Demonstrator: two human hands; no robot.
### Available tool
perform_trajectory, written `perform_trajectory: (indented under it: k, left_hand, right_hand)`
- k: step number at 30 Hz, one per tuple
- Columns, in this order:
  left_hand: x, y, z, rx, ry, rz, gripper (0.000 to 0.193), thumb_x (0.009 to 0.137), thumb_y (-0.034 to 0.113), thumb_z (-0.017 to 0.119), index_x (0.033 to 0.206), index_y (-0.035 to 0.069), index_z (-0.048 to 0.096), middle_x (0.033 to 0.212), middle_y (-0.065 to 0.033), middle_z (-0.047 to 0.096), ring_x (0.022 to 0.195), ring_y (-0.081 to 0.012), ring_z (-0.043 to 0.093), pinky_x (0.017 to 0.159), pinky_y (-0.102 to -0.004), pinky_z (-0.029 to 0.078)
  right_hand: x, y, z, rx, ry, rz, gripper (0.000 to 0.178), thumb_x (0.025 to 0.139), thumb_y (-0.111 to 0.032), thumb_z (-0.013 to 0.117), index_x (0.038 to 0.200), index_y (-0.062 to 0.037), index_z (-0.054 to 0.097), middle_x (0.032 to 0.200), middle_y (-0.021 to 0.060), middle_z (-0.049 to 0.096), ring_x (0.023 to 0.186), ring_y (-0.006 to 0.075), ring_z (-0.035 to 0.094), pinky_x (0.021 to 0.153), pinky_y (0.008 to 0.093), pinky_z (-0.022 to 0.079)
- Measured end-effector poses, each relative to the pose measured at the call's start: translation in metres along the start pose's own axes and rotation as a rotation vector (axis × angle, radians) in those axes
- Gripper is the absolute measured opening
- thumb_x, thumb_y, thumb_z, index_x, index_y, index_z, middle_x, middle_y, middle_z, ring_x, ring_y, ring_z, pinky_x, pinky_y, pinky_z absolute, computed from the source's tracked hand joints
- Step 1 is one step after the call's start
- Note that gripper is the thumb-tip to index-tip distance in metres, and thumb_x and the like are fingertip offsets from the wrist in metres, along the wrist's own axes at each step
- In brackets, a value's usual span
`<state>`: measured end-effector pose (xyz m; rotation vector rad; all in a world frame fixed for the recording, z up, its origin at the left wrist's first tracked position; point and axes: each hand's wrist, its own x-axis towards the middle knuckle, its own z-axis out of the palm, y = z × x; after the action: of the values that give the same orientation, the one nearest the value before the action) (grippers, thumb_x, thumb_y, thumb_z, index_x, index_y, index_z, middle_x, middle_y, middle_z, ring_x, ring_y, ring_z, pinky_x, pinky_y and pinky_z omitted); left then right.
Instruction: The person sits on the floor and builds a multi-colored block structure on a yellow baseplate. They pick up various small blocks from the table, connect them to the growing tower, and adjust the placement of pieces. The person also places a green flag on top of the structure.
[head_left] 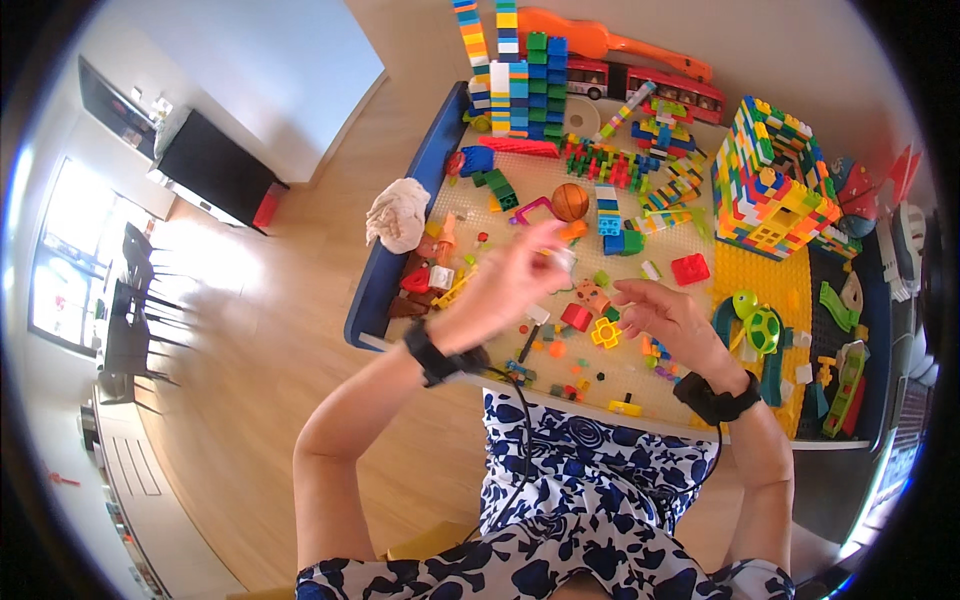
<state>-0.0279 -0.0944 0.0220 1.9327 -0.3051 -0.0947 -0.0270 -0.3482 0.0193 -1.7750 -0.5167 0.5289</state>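
My left hand (505, 285) hangs over the middle of the play table (480, 350), smeared by motion. Its fingers are closed in a pinch, and a small white piece (565, 260) shows at their tips, too blurred to name. To the right, my right hand (668, 318) hovers with loosely bent fingers apart and holds nothing. Close to it lie a yellow flower-shaped piece (605, 333), a red block (575, 317) and a pinkish-orange toy figure (592, 294). Beyond the left hand sits a small toy basketball (570, 202). Dark bands circle both wrists.
Tall block towers (545, 85) stand at the back, before a red toy bus (675, 95). A hollow block house (770, 190) rises at right, with a green toy turtle (762, 328) nearer. A crumpled cloth (398, 215) lies on the left rim. Black cables trail from my wrists.
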Motion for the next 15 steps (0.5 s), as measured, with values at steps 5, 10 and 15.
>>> perform_trajectory:
  k: [5,10,15]
  left_hand:
    - [-0.007,0.022,0.034,-0.145,0.004,0.068,0.059,0.082,-0.002,0.059,0.135,0.006,0.034,0.120,-0.0108,0.054,0.100,-0.0158,0.060,0.084,-0.0266,0.050]
    - [-0.018,0.019,0.039,-0.310,0.070,0.072,0.060,0.077,-0.007,0.063,0.130,0.005,0.037,0.110,-0.0117,0.054,0.099,-0.0201,0.060,0.078,-0.0283,0.053]
    - [-0.029,0.027,0.047,0.241,0.215,0.255,0.061,0.072,-0.001,0.071,0.126,0.006,0.042,0.105,-0.0105,0.056,0.087,-0.0171,0.062,0.076,-0.0283,0.051]
  right_hand:
    - [0.015,-0.016,0.021,0.485,-0.035,0.025,0.036,0.091,-0.012,0.054,0.123,0.0037,0.046,0.103,0.0109,0.060,0.088,0.0151,0.061,0.078,0.0274,0.051]
    - [0.011,-0.020,0.026,0.491,0.013,0.004,0.035,0.090,-0.007,0.055,0.122,0.0033,0.046,0.103,0.0099,0.060,0.091,0.0155,0.061,0.079,0.0286,0.051]
    - [0.018,-0.002,0.032,0.331,0.047,-0.017,0.032,0.088,-0.009,0.058,0.116,0.0023,0.049,0.097,0.0081,0.061,0.085,0.0145,0.062,0.075,0.0265,0.051]
